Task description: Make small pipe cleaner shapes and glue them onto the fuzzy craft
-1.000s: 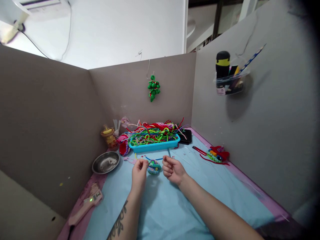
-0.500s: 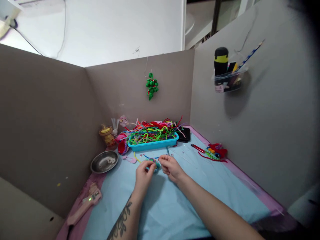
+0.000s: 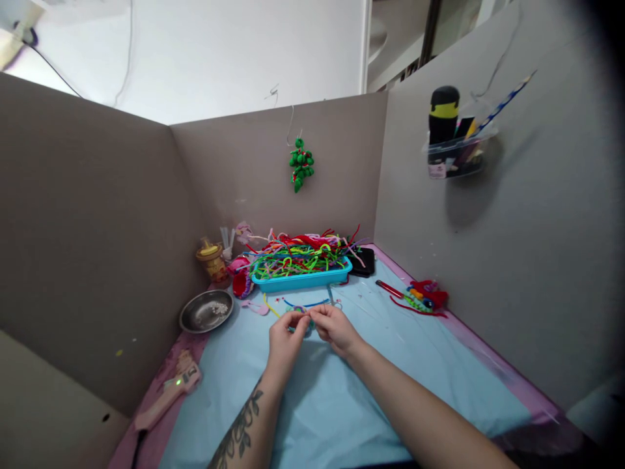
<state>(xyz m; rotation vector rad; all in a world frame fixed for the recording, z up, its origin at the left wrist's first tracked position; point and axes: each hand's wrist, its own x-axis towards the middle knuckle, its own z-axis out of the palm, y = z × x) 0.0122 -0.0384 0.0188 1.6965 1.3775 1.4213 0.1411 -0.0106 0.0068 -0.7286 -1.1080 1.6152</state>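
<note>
My left hand [image 3: 286,332] is closed in a pinch at a small teal and purple fuzzy piece [image 3: 312,326], which looks made of pipe cleaners. Fingers cover most of that piece. My right hand [image 3: 334,327] is curled, with thumb and forefinger pressed together, and its tips meet those of the left hand just above the piece. Whatever the right fingertips pinch is too small to make out. Just beyond the hands lie a blue pipe cleaner [image 3: 305,305] and a yellow pipe cleaner [image 3: 270,305] on the light blue cloth [image 3: 336,404].
A blue tray [image 3: 303,283] heaped with coloured pipe cleaners stands at the back. To the left are a metal bowl [image 3: 195,316] with small white bits, a pink hair clip [image 3: 256,307] and a pink glue gun [image 3: 168,395]. A red cutter [image 3: 389,289] lies right. Grey panels surround the table.
My right hand's fingertips have come left to meet the left hand's fingertips; a small gap was between them before. The whole view has shifted slightly.
</note>
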